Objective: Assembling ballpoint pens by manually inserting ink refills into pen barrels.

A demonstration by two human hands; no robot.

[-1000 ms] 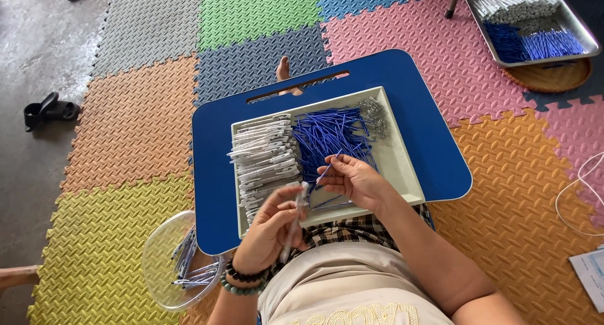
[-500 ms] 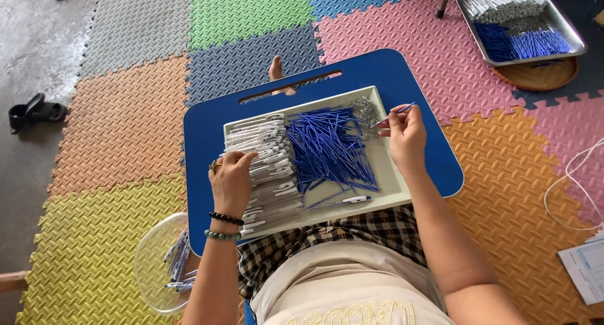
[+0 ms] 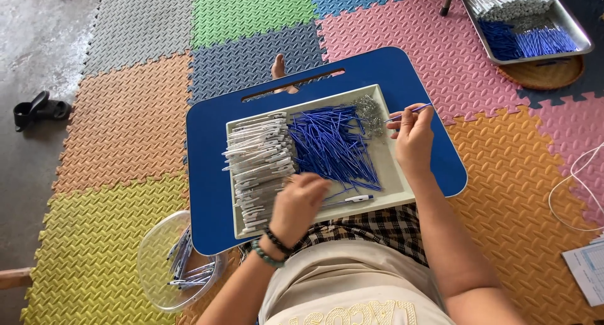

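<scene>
On bright foam floor mats, a blue lap tray [image 3: 214, 174] carries pen barrels [image 3: 258, 161] and blue refills [image 3: 333, 145]. The right hand [image 3: 412, 139] pinches one refill [image 3: 412, 111] at the tray's right edge; the left hand [image 3: 299, 202], loosely curled, rests over the barrels. A few finished pens lie in the clear bowl [image 3: 179, 262], so most, judging by the piles, remain unassembled.

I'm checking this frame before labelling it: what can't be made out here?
Head view only:
- Left hand: motion-blurred; any grip on the white pen barrels unclear.
- Springs: too small to distinguish.
- Metal tray: cut by the top edge.
- Paper: cut by the right edge.
</scene>
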